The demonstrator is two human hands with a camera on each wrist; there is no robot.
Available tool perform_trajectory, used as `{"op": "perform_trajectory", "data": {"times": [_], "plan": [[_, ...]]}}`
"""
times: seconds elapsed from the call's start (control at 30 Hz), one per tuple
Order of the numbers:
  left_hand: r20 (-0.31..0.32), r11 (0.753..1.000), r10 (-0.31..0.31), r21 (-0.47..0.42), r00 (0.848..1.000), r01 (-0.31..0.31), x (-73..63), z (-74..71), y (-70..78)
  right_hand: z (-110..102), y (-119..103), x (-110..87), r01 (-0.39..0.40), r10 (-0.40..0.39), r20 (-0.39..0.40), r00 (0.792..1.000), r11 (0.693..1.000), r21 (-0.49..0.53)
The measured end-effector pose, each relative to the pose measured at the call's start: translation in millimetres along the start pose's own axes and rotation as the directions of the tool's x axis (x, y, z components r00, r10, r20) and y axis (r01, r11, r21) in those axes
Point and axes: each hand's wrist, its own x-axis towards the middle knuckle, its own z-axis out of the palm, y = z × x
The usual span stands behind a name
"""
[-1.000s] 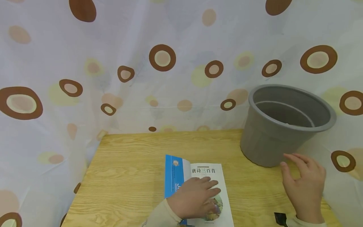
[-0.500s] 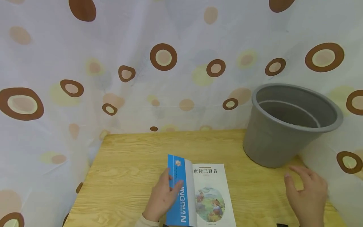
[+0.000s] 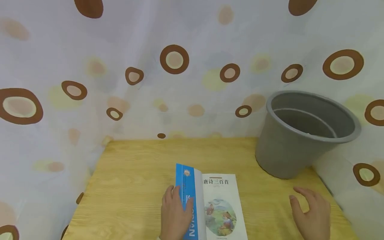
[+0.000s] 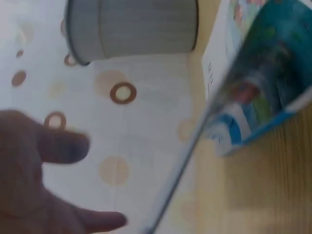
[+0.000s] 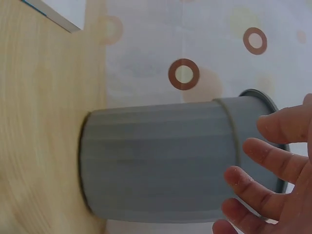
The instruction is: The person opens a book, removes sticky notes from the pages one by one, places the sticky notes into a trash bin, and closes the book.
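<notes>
A book (image 3: pixel 222 186) lies on the table with its title page up, showing Chinese characters and an oval picture of figures outdoors. Along its left side stands a raised blue cover (image 3: pixel 187 180). My left hand (image 3: pixel 177 215) is at that cover's outer edge, fingers extended and thumb overlapping the blue face. In the left wrist view, the thumb and a finger of the left hand (image 4: pixel 29 180) are spread apart, beside the blurred cover (image 4: pixel 273 58). Well to the right of the book, my right hand (image 3: pixel 313 215) hovers with nothing in it, fingers loosely bent.
A grey plastic bucket (image 3: pixel 288 156) stands at the table's back right corner, beyond the right hand. The wood-grain table (image 3: pixel 135 173) ends at a white curtain (image 3: pixel 198 83) printed with brown rings, which hangs behind and on both sides.
My left hand has gone from lying over the title page to the blue cover's left edge, uncovering the picture. My right hand has lowered a little toward me.
</notes>
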Motion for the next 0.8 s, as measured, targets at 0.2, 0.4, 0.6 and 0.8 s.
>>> {"op": "perform_trajectory", "data": {"times": [0.2, 0.4, 0.6, 0.8], "plan": [[0.34, 0.983, 0.042, -0.183, 0.939, 0.023, -7.7, -24.7, -25.1, 13, 6, -14.4, -0.059, 0.063, 0.095, 0.993, 0.997, -0.046], [0.41, 0.921, 0.365, -0.292, 0.836, -0.258, -16.3, -7.1, -30.4, 18, 22, -26.7, -0.101, 0.122, 0.162, 0.979, 0.986, -0.13], [0.391, 0.539, 0.723, 0.198, 0.57, -0.819, -8.0, 68.8, -50.7, 12, 30, -26.6, -0.161, 0.2, 0.201, 0.959, 0.968, -0.194], [0.371, 0.45, 0.666, 0.492, 0.647, -0.745, -26.3, 121.8, -68.6, 20, 26, -26.3, -0.073, 0.097, 0.21, 0.973, 0.99, -0.119]]}}
